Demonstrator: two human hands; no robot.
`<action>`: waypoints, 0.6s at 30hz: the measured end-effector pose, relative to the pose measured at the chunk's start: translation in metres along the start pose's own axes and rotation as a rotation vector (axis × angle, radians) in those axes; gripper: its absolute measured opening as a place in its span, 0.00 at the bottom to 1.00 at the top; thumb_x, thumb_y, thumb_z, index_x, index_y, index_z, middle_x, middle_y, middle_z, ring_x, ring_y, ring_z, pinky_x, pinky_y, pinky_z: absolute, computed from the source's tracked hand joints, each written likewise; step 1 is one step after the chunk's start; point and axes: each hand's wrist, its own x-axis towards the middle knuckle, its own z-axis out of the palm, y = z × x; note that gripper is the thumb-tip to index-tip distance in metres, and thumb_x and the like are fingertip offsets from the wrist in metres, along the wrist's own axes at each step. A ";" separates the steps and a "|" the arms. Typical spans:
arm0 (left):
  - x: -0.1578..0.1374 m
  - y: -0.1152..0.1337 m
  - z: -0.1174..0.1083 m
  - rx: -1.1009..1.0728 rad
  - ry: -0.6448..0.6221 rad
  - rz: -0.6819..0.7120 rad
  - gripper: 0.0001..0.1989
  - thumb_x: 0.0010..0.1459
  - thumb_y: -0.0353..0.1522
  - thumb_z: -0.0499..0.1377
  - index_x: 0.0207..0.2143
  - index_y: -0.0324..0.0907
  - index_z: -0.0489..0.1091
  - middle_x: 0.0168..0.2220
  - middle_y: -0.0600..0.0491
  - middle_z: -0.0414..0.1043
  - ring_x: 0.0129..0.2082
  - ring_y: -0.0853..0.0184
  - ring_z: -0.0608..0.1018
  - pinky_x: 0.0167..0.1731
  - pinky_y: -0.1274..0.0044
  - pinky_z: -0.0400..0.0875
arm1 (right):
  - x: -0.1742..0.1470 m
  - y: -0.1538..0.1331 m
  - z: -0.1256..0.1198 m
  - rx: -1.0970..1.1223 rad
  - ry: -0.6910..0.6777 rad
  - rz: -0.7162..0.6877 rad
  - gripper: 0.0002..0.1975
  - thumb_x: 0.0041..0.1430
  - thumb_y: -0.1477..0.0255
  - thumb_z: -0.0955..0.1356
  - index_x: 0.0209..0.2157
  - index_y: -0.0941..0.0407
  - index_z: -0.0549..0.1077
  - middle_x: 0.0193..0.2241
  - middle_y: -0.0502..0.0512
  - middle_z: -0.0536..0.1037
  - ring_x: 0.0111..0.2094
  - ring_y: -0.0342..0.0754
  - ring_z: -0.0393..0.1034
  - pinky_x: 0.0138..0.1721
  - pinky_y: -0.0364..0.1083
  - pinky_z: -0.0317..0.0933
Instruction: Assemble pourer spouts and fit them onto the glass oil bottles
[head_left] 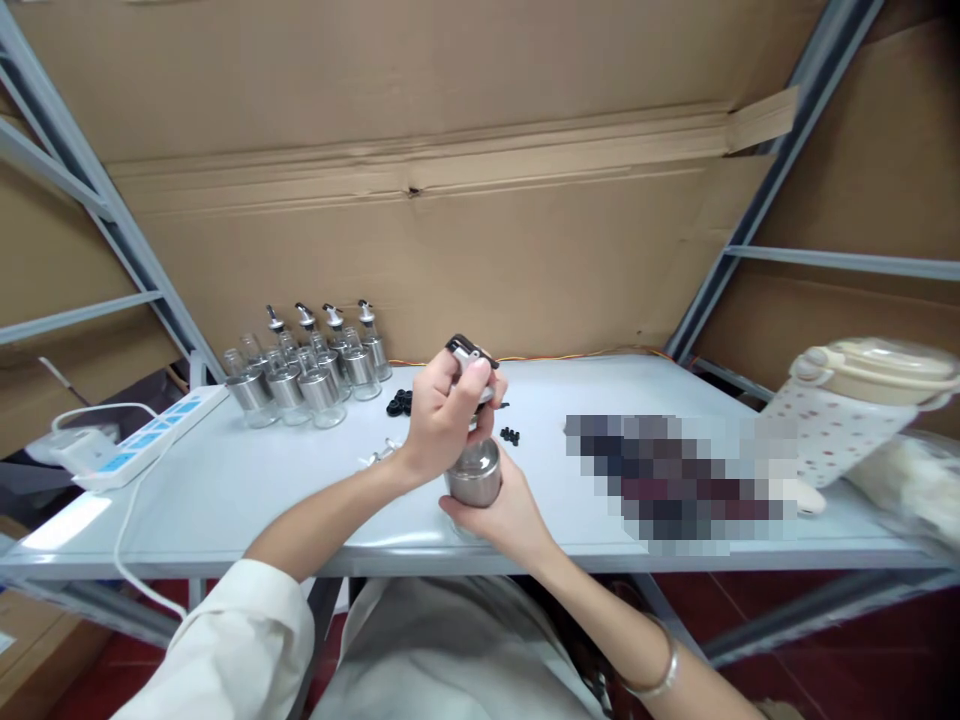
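Observation:
In front of me, near the table's front edge, I hold a glass oil bottle (475,476) with a steel sleeve. My right hand (516,505) is wrapped round its lower body. My left hand (444,415) closes on the pourer spout (471,354), which has a black lever and a pale body, at the bottle's top. Fingers hide the neck, so whether the spout is fully seated I cannot tell. Left of my hands stand several similar bottles (322,395) without spouts; behind them are bottles with pourer spouts (334,315).
Small black rings (400,403), black bits (510,436) and clear pieces (381,453) lie around my hands. A power strip (154,435) runs along the left edge. At right are a blurred dark item (675,480) and a dotted jug (847,410). Cardboard (450,260) closes the back.

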 end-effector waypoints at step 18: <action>0.089 -0.018 -0.165 0.844 0.468 0.282 0.13 0.57 0.37 0.54 0.24 0.41 0.59 0.16 0.61 0.60 0.10 0.78 0.62 0.11 0.84 0.54 | -0.020 0.044 -0.020 -0.096 0.265 -0.178 0.13 0.61 0.67 0.64 0.47 0.52 0.63 0.41 0.57 0.76 0.44 0.50 0.70 0.48 0.53 0.63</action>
